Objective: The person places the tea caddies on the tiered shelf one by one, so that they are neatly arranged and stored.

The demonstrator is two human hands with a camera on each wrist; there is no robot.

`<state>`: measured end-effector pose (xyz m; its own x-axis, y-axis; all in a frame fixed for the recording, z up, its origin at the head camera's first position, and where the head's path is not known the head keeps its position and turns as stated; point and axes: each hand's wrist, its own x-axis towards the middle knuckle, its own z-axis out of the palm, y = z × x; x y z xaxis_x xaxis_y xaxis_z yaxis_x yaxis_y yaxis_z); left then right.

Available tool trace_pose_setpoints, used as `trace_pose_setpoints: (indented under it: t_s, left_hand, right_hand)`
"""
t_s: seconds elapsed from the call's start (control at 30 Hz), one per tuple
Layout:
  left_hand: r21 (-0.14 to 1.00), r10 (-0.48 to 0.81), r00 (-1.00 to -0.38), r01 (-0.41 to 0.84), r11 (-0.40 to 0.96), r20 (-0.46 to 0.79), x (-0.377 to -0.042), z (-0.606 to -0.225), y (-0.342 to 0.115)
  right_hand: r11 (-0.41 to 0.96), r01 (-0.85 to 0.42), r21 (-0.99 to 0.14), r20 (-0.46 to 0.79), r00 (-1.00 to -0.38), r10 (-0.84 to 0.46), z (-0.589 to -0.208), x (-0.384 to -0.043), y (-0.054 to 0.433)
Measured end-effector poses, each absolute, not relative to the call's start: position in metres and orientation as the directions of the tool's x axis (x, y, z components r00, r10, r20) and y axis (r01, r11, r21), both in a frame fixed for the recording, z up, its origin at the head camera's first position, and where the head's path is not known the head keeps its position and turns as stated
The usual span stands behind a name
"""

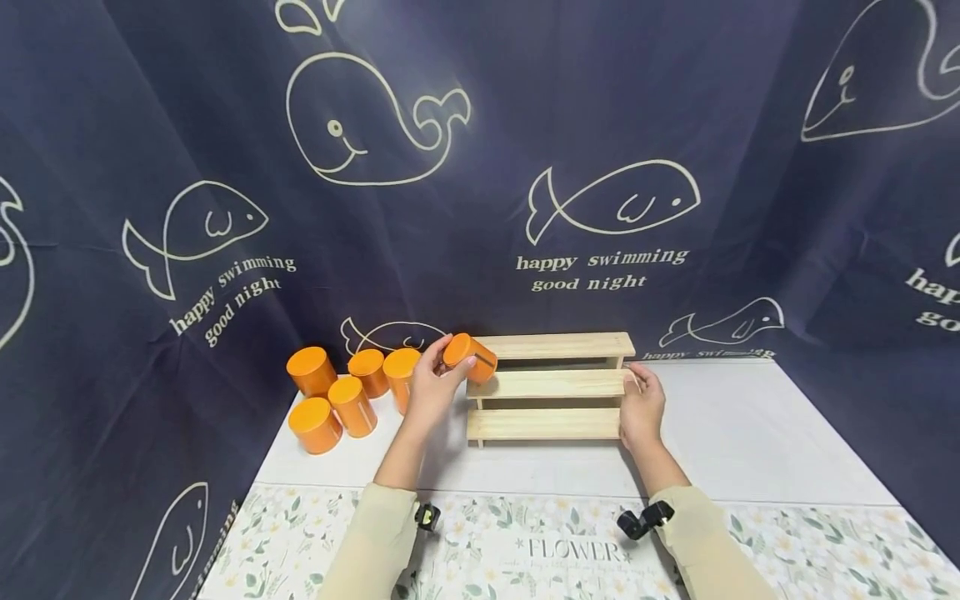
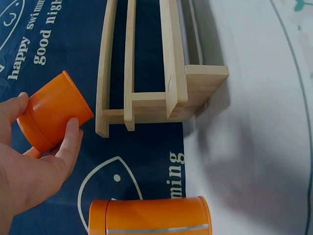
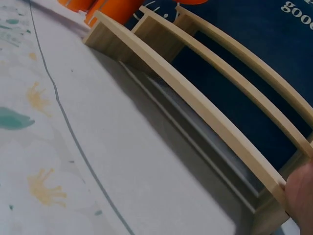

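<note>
An orange lidded canister (image 1: 471, 358) is gripped between the thumb and fingers of my left hand (image 1: 433, 385). It is tilted and hangs close over the left end of a three-tier wooden stand (image 1: 551, 385). In the left wrist view the canister (image 2: 56, 111) shows its smooth side and lid seam, apart from the stand's end (image 2: 146, 100). My right hand (image 1: 642, 407) holds the right end of the stand, with its fingers at the middle board. Only a bit of that hand (image 3: 301, 193) shows in the right wrist view, at the end of the lowest board (image 3: 195, 107).
Several more orange canisters (image 1: 352, 406) stand grouped on the white tabletop (image 1: 720, 433) left of the stand. A dark blue curtain (image 1: 480, 242) with fish drawings hangs right behind. A floral mat (image 1: 540, 525) covers the front edge beneath both forearms.
</note>
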<state>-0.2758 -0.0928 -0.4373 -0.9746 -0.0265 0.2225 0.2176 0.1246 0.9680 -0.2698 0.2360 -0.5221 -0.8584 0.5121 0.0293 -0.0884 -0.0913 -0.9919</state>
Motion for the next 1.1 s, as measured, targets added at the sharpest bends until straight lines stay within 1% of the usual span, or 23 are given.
trace_pose_setpoints:
  t_s: [0.17, 0.4, 0.63, 0.87, 1.1]
  left_hand:
    - [0.965, -0.026, -0.973, 0.222, 0.142, 0.228, -0.279, -0.439, -0.09]
    - [0.955, -0.016, -0.965, 0.255, 0.154, 0.26, -0.286, -0.438, -0.083]
    - [0.925, -0.02, -0.949, 0.302, 0.232, 0.315, -0.293, -0.437, -0.071]
    - [0.926, -0.02, -0.943, 0.322, 0.197, 0.332, -0.299, -0.441, -0.062]
    - [0.904, -0.003, -0.931, 0.354, 0.238, 0.365, -0.303, -0.446, -0.052]
  right_hand:
    - [-0.059, -0.072, -0.996, 0.033, -0.864, 0.503, -0.523, -0.267, 0.233]
    - [-0.062, -0.065, -0.996, 0.026, -0.866, 0.499, -0.522, -0.267, 0.234]
    - [-0.072, -0.073, -0.995, 0.026, -0.858, 0.513, -0.521, -0.268, 0.236]
    - [-0.066, -0.074, -0.995, 0.03, -0.858, 0.513, -0.52, -0.267, 0.234]
    - [-0.052, -0.067, -0.996, 0.031, -0.855, 0.517, -0.52, -0.267, 0.234]
